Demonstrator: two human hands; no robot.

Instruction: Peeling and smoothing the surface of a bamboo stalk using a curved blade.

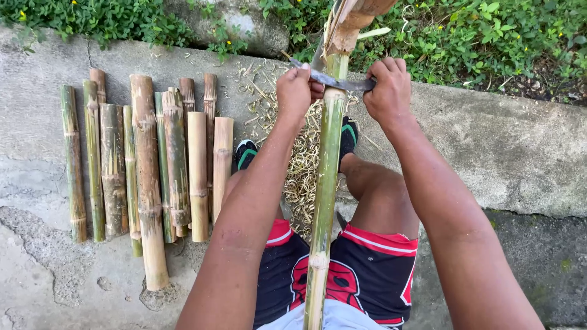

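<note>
Twelve or so cut bamboo lengths (pixel 147 165) lie left of us; both our hands, left (pixel 295 91) and right (pixel 387 91), close tightly on a blade (pixel 339 82) laid across the green bamboo pole (pixel 324 183).

Cut bamboo lengths (pixel 147 165) on concrete (pixel 513 146); weeds (pixel 477 30) behind.

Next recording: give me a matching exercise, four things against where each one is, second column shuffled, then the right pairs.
Things:
1. blade
2. cut bamboo pieces
3. shavings
4. green plants

Places:
A. behind the concrete ledge
B. side by side on the concrete
C. on the ground between the feet
D. across the bamboo pole, gripped by left hand and right hand

Pairs: 1-D, 2-B, 3-C, 4-A
</note>
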